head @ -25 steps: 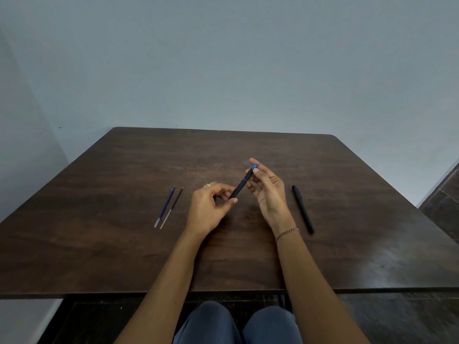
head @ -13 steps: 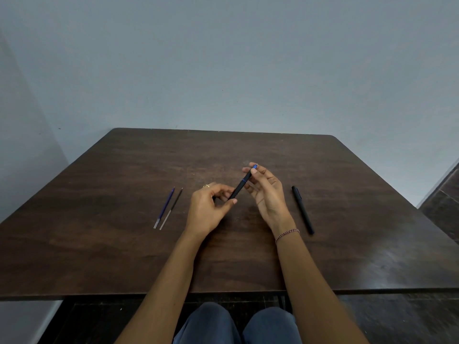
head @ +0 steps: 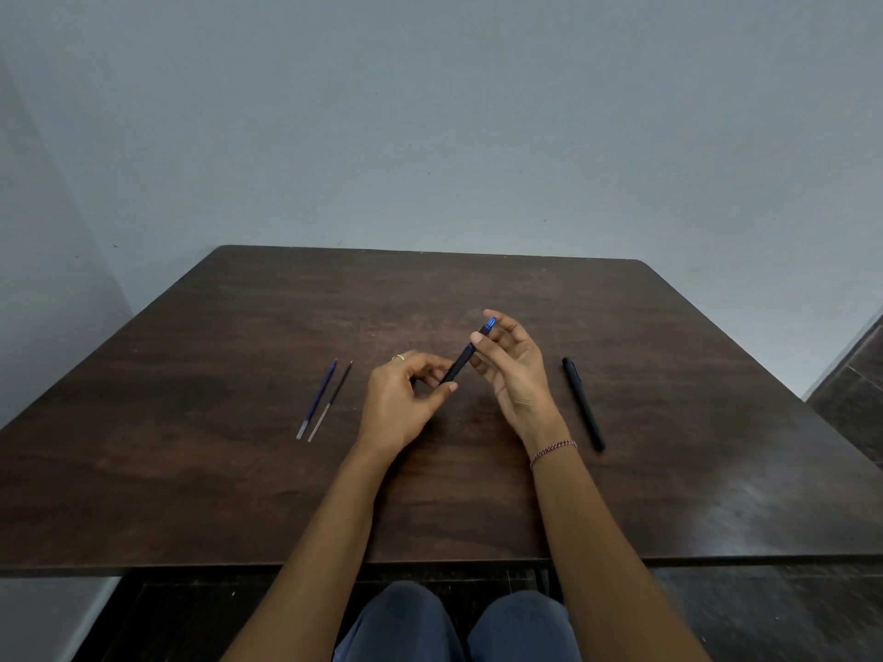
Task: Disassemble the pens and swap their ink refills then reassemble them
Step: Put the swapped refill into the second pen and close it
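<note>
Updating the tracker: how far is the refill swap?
Done: blue refill and black refill lie out on the table. In hand: left hand and right hand both grip the blue-tipped pen. Remaining: putting refills into swapped barrels, closing up; whether the black pen is empty cannot be told.

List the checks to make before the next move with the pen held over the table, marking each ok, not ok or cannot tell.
1. Left hand grips the lower end of the held pen: ok.
2. Right hand pinches its blue-tipped upper end: ok.
3. Blue refill and black refill lie side by side on the table, left of the hands: ok.
4. Black pen lies flat, right of the hands, away from the edge: ok.
5. Held pen's barrel is empty: cannot tell.
</note>
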A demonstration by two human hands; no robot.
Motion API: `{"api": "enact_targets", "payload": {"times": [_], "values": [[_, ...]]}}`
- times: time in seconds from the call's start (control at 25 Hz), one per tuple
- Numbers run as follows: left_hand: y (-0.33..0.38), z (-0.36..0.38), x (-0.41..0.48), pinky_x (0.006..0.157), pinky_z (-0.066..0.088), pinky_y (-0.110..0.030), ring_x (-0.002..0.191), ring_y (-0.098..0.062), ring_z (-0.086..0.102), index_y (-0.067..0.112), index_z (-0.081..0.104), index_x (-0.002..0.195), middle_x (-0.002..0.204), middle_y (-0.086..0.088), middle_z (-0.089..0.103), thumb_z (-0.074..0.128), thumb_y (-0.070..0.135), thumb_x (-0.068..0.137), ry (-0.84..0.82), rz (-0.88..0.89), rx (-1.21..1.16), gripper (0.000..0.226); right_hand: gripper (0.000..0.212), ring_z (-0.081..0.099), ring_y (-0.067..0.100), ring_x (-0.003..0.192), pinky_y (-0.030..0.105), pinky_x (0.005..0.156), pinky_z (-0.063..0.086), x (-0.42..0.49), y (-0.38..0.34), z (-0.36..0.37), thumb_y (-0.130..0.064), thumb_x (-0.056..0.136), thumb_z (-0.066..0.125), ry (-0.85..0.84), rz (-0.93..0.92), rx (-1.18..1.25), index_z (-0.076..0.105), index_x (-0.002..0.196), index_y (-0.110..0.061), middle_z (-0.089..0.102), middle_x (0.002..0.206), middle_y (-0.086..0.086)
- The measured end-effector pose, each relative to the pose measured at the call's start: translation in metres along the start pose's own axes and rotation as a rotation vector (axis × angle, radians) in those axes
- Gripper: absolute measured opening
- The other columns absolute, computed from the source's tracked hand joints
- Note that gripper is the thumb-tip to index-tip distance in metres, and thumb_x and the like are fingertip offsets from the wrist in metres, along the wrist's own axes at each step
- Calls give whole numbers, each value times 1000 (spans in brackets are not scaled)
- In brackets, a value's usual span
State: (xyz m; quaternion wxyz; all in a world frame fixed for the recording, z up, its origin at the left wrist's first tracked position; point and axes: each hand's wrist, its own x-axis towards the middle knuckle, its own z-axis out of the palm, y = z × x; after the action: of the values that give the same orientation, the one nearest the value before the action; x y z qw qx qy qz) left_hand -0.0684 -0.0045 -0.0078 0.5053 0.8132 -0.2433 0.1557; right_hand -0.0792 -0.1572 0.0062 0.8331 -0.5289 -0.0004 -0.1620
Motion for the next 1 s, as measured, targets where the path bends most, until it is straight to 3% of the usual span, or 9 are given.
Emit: {"api": "enact_targets", "payload": {"times": [0.24, 0.44, 0.76, 1.0], "values": [[1, 0, 0, 66, 43, -5, 78, 5, 58, 21, 71, 92, 81, 15, 61, 79, 10, 72, 2, -9, -15, 25, 19, 62, 14, 89, 25, 73, 52, 2, -1, -2, -15, 94, 52, 52, 83, 71, 65, 106, -10, 66, 100, 2], [1, 1, 0, 65, 43, -6, 76, 3, 59, 19, 72, 92, 80, 14, 62, 79, 9, 72, 5, -14, -25, 24, 11, 63, 13, 84, 24, 73, 52, 1, -3, 1, -10, 92, 57, 69, 66, 53, 65, 88, -17, 68, 87, -2], [0, 0, -1, 65, 42, -4, 78, 3, 59, 18, 71, 93, 81, 15, 61, 79, 9, 71, 5, -2, -14, 25, 30, 67, 12, 85, 26, 74, 54, -1, -2, 2, 7, 91, 48, -14, 9, 80, 57, 100, -20, 69, 87, 1], [2, -1, -1, 66, 43, -4, 79, 3, 59, 19, 71, 95, 82, 14, 61, 78, 10, 72, -9, -6, -19, 25, 29, 64, 6, 79, 21, 71, 53, -2, -3, 2, 3, 84, 63, 31, -37, -1, 62, 100, -21, 66, 83, -7]]}}
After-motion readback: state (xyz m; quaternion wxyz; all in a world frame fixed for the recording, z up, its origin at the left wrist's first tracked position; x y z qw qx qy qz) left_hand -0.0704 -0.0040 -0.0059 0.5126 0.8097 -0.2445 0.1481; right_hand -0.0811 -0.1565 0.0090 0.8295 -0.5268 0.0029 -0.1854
